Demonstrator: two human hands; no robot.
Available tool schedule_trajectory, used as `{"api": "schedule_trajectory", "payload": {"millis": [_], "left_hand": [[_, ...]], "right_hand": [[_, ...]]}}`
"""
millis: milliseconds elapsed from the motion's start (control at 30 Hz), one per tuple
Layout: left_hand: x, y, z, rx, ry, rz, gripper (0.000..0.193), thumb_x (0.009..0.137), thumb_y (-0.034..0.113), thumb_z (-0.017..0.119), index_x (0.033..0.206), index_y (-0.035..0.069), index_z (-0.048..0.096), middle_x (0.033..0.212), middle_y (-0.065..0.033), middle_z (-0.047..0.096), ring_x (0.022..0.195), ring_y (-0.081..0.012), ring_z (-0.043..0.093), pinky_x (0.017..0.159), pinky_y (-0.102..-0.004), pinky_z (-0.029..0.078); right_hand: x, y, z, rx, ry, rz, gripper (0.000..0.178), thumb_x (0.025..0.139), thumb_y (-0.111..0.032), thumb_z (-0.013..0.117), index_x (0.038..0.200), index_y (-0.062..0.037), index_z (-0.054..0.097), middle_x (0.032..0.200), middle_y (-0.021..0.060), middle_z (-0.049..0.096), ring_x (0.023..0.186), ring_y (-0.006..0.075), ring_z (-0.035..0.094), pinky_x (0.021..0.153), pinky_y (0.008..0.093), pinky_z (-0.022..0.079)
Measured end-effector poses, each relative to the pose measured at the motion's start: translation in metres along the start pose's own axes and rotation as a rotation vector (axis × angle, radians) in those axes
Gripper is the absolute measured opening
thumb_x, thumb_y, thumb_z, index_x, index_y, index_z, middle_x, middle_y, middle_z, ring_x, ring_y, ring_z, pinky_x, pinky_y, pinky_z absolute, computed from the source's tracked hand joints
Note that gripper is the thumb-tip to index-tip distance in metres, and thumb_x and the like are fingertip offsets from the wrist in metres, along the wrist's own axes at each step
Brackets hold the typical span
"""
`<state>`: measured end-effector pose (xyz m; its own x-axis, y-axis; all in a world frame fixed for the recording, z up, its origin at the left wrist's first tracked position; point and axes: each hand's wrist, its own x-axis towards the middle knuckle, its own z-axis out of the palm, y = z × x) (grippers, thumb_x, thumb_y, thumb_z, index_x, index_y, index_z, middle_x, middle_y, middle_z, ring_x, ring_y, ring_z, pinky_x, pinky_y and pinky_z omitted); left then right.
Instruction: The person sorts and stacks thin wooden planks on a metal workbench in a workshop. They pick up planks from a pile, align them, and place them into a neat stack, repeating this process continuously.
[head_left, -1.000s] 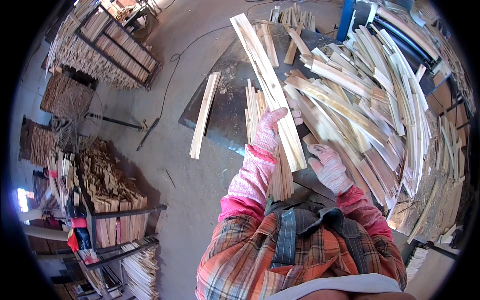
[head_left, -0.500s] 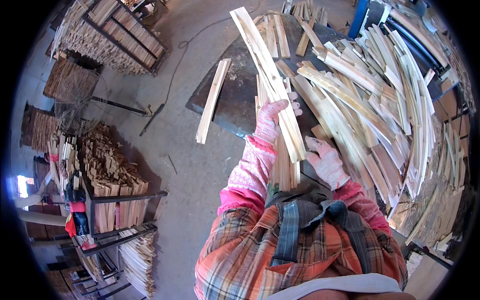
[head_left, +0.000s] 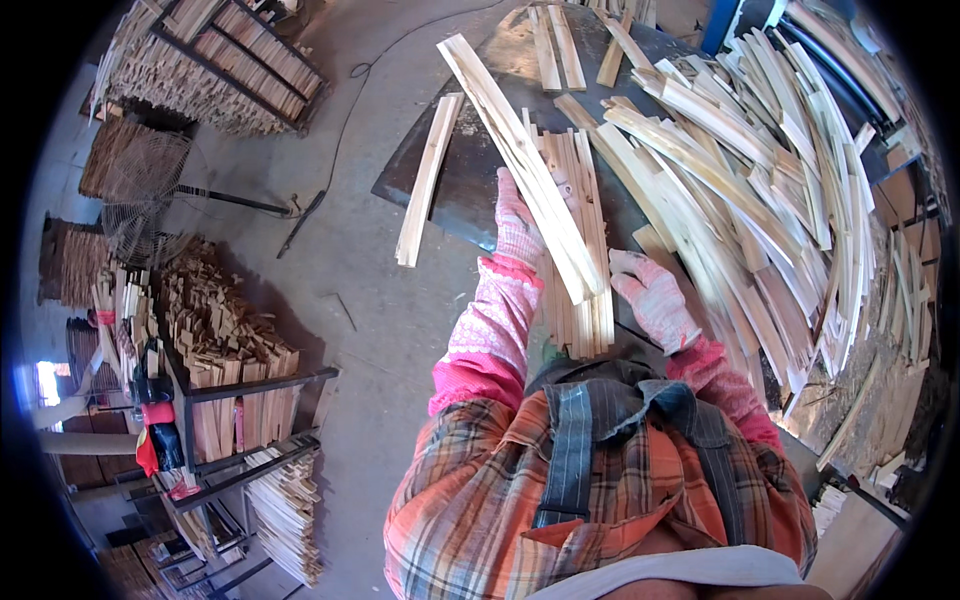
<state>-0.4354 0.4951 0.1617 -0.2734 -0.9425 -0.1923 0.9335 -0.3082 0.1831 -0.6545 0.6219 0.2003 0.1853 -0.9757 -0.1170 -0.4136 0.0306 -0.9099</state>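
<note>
A long pale wooden strip [head_left: 520, 165] slants above a stack of similar strips [head_left: 580, 190] in front of me. My left hand [head_left: 518, 225], in a pink and white glove, holds it from the left side. The thumb shows along the strip's edge, while the other fingers are hidden beneath the wood. My right hand [head_left: 655, 300], gloved alike, is just right of the stack's near end. Its fingers are loosely bent and apart, with nothing in them.
A single strip [head_left: 430, 180] juts over the left edge of the dark table [head_left: 480, 180]. Many loose strips [head_left: 740, 200] heap up on the right. To the left stand a wire fan [head_left: 150, 200] and a metal rack [head_left: 265, 385] with wood pieces. A cable [head_left: 350, 120] crosses the floor.
The strip in my left hand has come slightly nearer and tipped left at its far end. My left thumb has shifted from its top to its edge, uncovering more of the stack.
</note>
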Motion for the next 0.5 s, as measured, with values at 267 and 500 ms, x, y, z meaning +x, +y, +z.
{"api": "schedule_trajectory", "payload": {"millis": [267, 500], "left_hand": [[0.023, -0.027, -0.011, 0.353, -0.029, 0.138, 0.061, 0.098, 0.059, 0.044, 0.135, 0.011, 0.051, 0.117, -0.0104, 0.063, 0.104, -0.0286, 0.062, 0.093, -0.0413, 0.051], [-0.041, -0.108, 0.090, 1.130, -0.300, 0.310, 0.063, 0.100, 0.034, 0.059, 0.150, 0.003, 0.036, 0.140, -0.0150, 0.051, 0.126, -0.0251, 0.050, 0.106, -0.0408, 0.040]], "right_hand": [[0.013, -0.006, 0.027, -0.515, 0.123, -0.007, 0.068, 0.082, -0.043, 0.071, 0.132, -0.0013, 0.054, 0.126, 0.0220, 0.060, 0.116, 0.0375, 0.059, 0.100, 0.0433, 0.047], [-0.003, 0.002, -0.043, -0.216, 0.424, 0.104, 0.043, 0.090, -0.018, 0.058, 0.132, -0.0109, 0.053, 0.108, 0.0200, 0.064, 0.096, 0.0361, 0.065, 0.085, 0.0443, 0.054]]}}
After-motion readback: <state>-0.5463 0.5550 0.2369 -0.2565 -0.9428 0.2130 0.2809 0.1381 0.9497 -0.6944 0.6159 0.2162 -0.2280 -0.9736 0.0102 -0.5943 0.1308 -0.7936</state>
